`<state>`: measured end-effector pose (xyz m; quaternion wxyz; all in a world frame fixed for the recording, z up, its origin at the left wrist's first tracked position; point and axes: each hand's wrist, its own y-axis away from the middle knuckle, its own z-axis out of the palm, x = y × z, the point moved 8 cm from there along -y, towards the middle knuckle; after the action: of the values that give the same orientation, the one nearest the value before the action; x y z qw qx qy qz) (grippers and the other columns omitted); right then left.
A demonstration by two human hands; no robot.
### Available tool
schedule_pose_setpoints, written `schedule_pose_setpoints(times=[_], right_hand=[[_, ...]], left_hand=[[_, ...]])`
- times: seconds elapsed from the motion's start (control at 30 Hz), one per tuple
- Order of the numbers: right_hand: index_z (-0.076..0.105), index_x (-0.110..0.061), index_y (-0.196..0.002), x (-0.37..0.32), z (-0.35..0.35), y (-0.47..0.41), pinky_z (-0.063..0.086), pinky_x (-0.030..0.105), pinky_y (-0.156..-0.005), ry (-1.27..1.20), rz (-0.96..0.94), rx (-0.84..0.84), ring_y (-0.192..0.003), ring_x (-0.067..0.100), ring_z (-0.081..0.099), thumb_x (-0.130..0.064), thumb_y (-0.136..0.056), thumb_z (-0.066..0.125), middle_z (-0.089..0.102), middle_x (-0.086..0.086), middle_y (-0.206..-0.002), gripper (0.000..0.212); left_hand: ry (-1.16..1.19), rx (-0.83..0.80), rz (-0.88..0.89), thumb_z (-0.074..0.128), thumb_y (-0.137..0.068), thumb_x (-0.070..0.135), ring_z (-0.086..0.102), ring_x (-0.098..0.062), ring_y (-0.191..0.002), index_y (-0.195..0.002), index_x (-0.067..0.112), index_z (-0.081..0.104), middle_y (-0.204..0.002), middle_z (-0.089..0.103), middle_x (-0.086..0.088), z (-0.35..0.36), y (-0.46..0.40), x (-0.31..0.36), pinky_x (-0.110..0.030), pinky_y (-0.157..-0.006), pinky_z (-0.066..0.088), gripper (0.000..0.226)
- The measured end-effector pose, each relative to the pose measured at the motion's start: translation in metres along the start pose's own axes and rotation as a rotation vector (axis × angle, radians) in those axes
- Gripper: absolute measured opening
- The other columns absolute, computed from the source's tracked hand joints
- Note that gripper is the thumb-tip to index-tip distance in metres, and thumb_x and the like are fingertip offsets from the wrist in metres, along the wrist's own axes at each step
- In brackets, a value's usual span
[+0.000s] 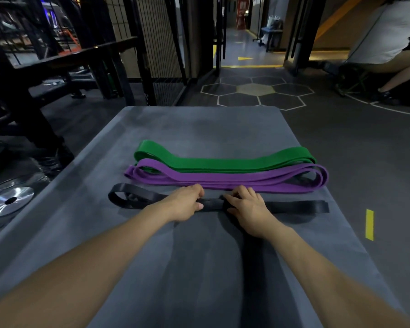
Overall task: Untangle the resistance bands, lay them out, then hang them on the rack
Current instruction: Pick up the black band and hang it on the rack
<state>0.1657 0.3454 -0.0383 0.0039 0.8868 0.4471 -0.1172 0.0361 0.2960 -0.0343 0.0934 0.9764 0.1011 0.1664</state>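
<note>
Three folded resistance bands lie side by side across a grey mat. The green band is farthest from me, the purple band lies just in front of it, and the black band is nearest. My left hand grips the middle of the black band, thumb on its near edge and fingers curled over the far edge. My right hand holds the same band just to the right, fingers curled over it. The black band's left end forms a loop.
A black metal rack with shelves stands at the back left. Weight plates lie on the floor left of the mat. A seated person is at the far right. Dark floor with hexagon marks stretches beyond the mat.
</note>
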Motion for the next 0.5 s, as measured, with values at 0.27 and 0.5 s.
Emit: schedule_pose_setpoints(times=[0.27,0.5], right_hand=[[0.027,-0.02,-0.146,-0.017,-0.026,0.021,0.019,0.028,-0.109,-0.218,-0.077,0.04,-0.127,0.023,0.037,-0.025,-0.099,0.041,0.045,0.004,-0.135,0.05],[0.021,-0.022,-0.148,-0.093,-0.113,0.031,0.037,0.028,-0.102,-0.53,-0.186,0.195,-0.12,0.017,0.048,-0.032,-0.093,0.054,0.049,0.005,-0.13,0.065]], left_hand=[[0.55,0.006,0.122,0.051,-0.094,0.01,0.057,-0.006,-0.096,-0.114,0.015,0.06,-0.107,0.064,0.002,-0.033,0.044,0.016,-0.02,-0.089,0.042,0.023],[1.29,0.163,0.18,0.041,-0.091,0.002,0.065,-0.014,-0.09,-0.109,0.005,0.059,-0.097,0.071,-0.005,-0.1,0.12,0.02,-0.023,-0.086,0.051,0.026]])
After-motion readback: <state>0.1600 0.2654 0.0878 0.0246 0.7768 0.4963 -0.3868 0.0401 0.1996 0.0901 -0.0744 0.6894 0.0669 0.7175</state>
